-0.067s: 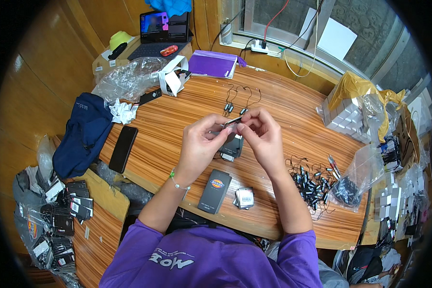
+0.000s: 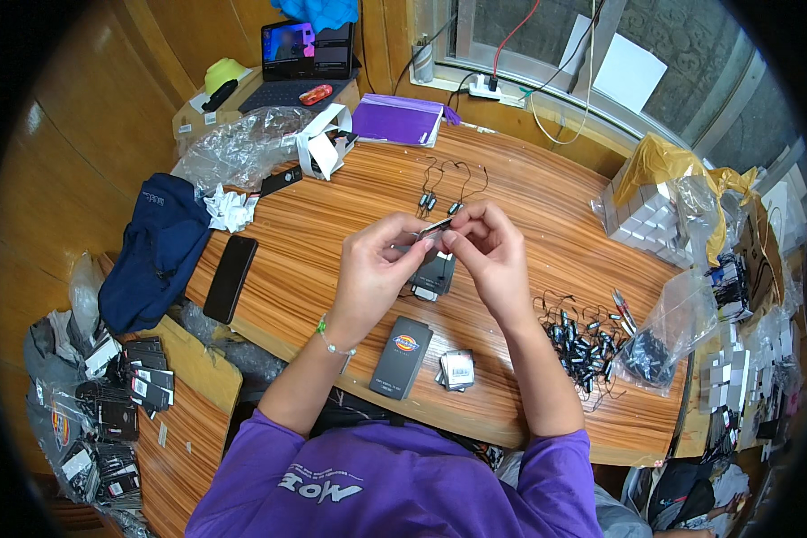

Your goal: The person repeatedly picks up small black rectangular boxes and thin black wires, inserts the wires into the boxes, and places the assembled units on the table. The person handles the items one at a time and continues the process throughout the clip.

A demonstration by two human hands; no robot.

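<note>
Both my hands are raised over the middle of the table, pinching a thin dark hang tag (image 2: 437, 226) that is tilted nearly edge-on. My left hand (image 2: 381, 260) grips its left end between thumb and fingers. At its right end, the thumb and fingertips of my right hand (image 2: 489, 255) close on it. Directly beneath lie dark tags with white stickers (image 2: 429, 285), partly covered by my hands. Closer to me sit a neat stack of dark grey hang tags (image 2: 402, 357) and a small pile of white barcode stickers (image 2: 457, 369). Beyond my fingers are several black hang-tag strings (image 2: 455, 207).
A tangled heap of black strings (image 2: 583, 350) lies right, beside a clear plastic bag (image 2: 659, 350). White boxes (image 2: 641, 215) stand far right. A black phone (image 2: 230, 280), navy pouch (image 2: 157, 247) and bagged tags (image 2: 108, 421) are left. Behind are a purple notebook (image 2: 394, 119) and a tablet (image 2: 307, 52).
</note>
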